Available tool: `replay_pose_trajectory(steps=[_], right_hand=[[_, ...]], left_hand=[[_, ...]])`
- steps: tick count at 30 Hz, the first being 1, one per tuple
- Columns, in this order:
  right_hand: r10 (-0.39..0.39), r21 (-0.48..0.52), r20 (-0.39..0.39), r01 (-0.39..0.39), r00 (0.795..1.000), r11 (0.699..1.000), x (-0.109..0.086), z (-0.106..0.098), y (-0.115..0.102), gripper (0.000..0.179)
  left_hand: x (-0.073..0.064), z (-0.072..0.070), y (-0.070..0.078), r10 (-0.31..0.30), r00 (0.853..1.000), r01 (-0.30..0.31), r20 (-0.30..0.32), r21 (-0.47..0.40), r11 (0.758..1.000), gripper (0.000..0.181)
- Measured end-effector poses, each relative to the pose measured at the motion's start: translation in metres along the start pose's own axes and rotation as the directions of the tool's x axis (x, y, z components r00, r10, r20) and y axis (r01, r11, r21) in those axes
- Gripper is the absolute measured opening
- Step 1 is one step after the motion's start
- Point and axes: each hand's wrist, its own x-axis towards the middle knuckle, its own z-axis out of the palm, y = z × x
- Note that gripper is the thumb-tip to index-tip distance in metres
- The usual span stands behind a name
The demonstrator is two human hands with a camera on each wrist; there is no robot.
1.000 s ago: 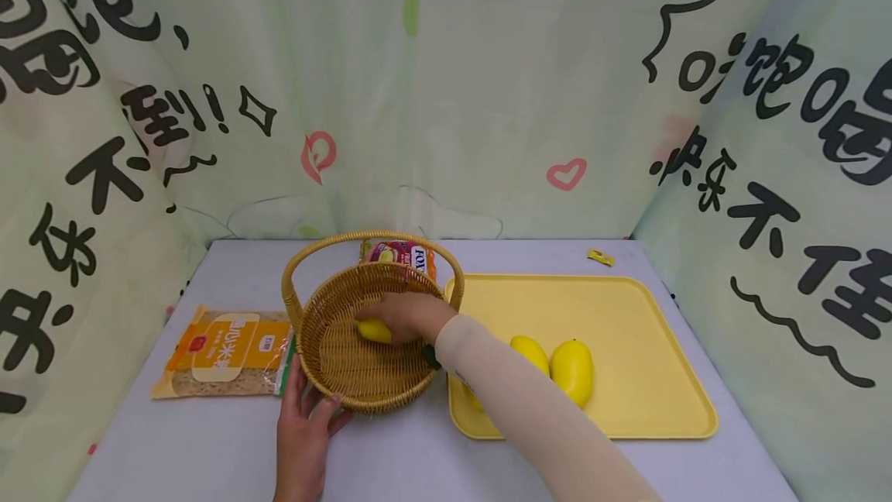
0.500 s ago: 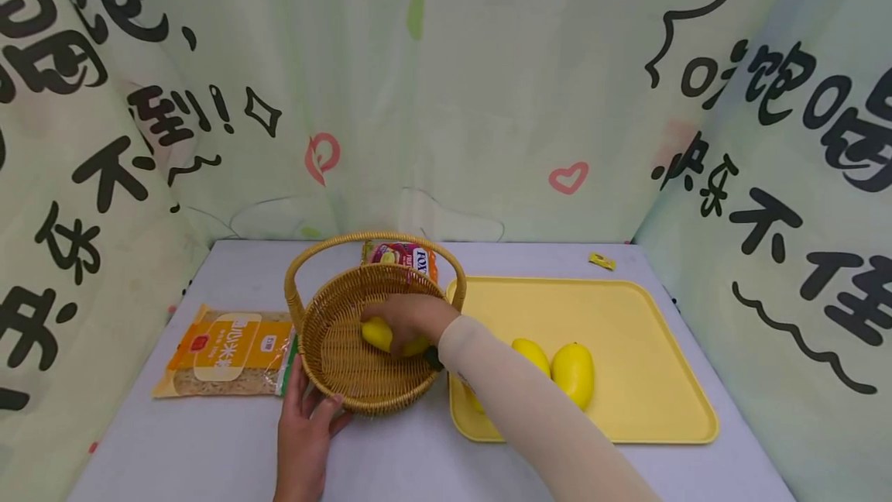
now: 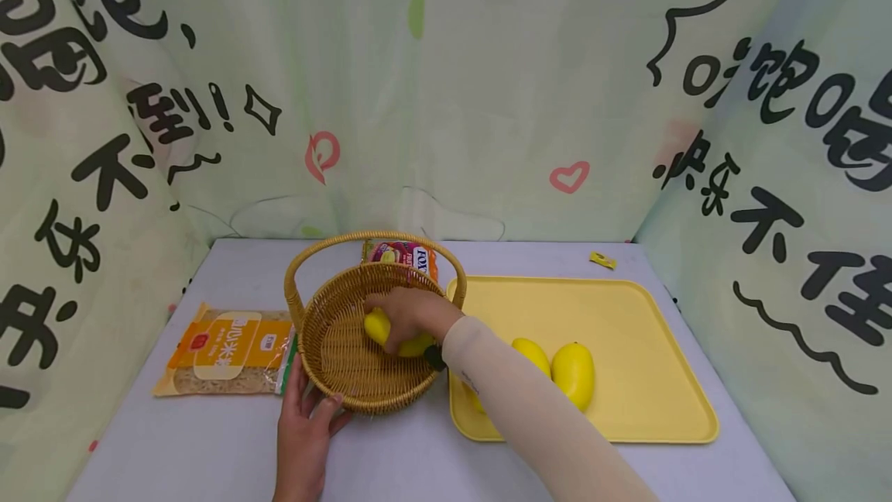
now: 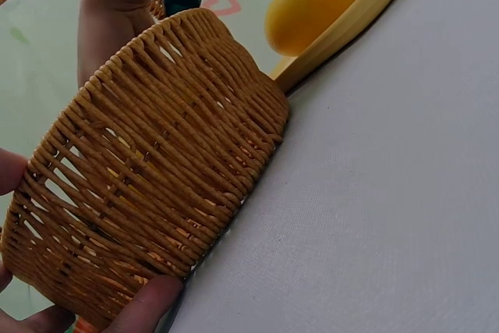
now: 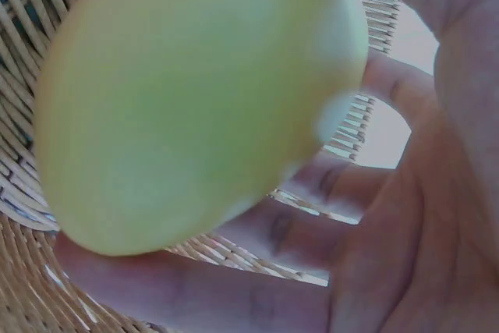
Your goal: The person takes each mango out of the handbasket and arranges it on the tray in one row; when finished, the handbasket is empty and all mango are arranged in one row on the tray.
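Observation:
Inside the round wicker basket (image 3: 334,362), my right hand (image 3: 413,314) grips a yellow mango (image 3: 379,327), with the fingers over its top. Seen from the right wrist, the mango (image 5: 195,107) fills much of the view, and the fingers (image 5: 273,232) wrap its underside close to the weave. My left hand (image 3: 303,432) holds the basket's near left side, thumb at the rim and fingers against the outer wall. From the left wrist, a fingertip (image 4: 152,302) presses low on the woven wall (image 4: 148,154). The basket's arched handle stands upright.
Right of the basket lies a yellow tray (image 3: 641,355) bearing mangoes (image 3: 573,374), partly hidden by the right sleeve (image 3: 530,401). A bag of millet (image 3: 233,351) lies on the left. Behind the basket is a red candy bag (image 3: 407,254); a small yellow packet (image 3: 602,260) lies behind the tray.
My right hand has shifted slightly right and the mango in it has turned, showing more of its yellow side. The left hand and basket stay in place.

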Motion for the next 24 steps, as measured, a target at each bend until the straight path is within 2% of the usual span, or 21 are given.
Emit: replay_pose_trajectory(steps=[12,24], right_hand=[[0.02,0.088,-0.074,-0.013,0.997,0.996,-0.006,0.0,0.003,0.08],[-0.109,0.188,-0.105,0.128,0.988,0.974,-0.015,-0.002,-0.006,0.075]], left_hand=[[0.002,0.0,0.0,-0.006,1.0,0.006,0.011,0.014,1.0,0.095],[0.001,-0.001,0.0,-0.004,1.0,0.004,0.013,0.018,1.0,0.095]])
